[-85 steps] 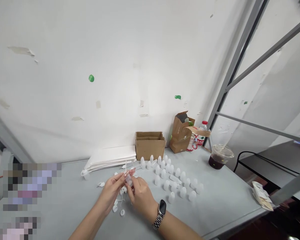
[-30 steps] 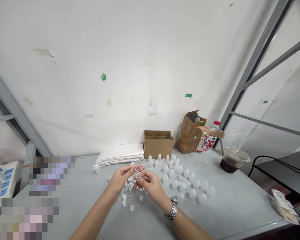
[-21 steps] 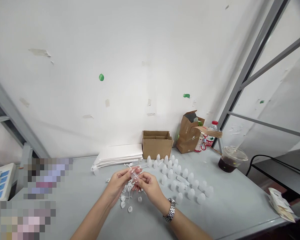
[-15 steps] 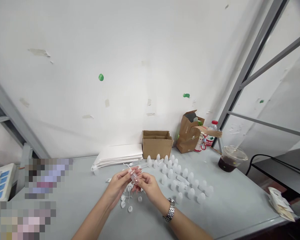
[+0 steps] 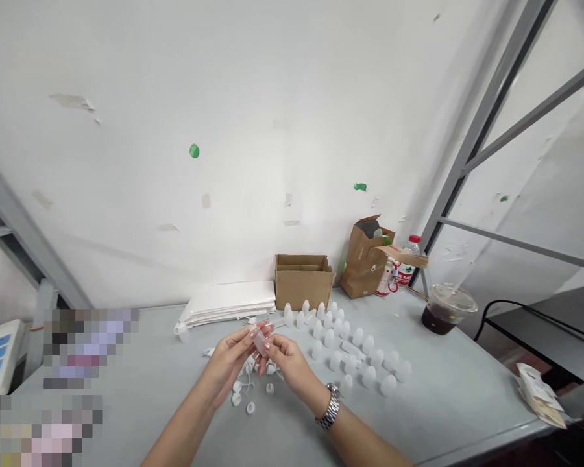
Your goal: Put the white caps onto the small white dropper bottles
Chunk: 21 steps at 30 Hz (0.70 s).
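My left hand (image 5: 234, 357) and my right hand (image 5: 292, 364) meet over the middle of the grey table. Between their fingertips they hold a small translucent plastic tube (image 5: 260, 344), tilted, with its upper end towards my left fingers. Something white and thin sticks out just beyond that end. Below and behind my fingers lie several small white plastic caps with thin stems (image 5: 237, 399), partly hidden by the hands. To the right, several frosted egg-shaped plastic pieces (image 5: 368, 376) stand in loose rows. A flat translucent piece (image 5: 353, 351) lies among them.
Behind are a stack of white sheets (image 5: 228, 299), an open cardboard box (image 5: 304, 289) and a brown paper bag (image 5: 363, 266). A red-capped bottle (image 5: 405, 275) and a lidded cup of dark drink (image 5: 440, 320) stand right. A power strip (image 5: 2, 357) is far left.
The view has shifted slightly. My fingers have moved a little on the tube, which both hands still hold; the thin white strip above it shows less now.
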{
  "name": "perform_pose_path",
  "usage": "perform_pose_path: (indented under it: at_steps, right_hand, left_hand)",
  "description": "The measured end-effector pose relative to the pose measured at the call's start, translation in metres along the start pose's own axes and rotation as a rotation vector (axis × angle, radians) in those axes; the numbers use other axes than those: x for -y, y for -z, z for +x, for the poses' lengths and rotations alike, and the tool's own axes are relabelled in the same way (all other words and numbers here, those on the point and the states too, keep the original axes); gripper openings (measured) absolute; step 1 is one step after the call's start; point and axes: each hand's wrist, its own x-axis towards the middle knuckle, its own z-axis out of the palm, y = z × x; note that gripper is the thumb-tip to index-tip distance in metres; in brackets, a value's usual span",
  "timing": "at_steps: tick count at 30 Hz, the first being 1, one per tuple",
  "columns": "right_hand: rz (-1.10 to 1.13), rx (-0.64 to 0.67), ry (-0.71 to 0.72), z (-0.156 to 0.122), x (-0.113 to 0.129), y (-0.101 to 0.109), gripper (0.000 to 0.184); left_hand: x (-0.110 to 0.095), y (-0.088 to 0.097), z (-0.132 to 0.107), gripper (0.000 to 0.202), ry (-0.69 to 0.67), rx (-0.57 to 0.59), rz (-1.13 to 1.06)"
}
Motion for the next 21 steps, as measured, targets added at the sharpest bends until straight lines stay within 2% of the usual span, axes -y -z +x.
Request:
perform_pose_path:
  at_steps: [11, 16, 21]
  right_hand:
    - [0.14, 0.039, -0.019, 0.003, -0.005, 0.0, 0.045]
    - [0.074, 0.025, -0.054, 0.0, -0.005, 0.001, 0.046]
    - [-0.042, 0.022, -0.045, -0.002, -0.001, -0.002, 0.05]
  left_hand:
    - [0.001, -0.002, 0.003, 0.042, 0.025, 0.066, -0.053]
    - [-0.005, -0.003, 0.002, 0.04, -0.01, 0.076, 0.007]
    - [-0.01, 0.003, 0.0, 0.037, -0.042, 0.048, 0.166]
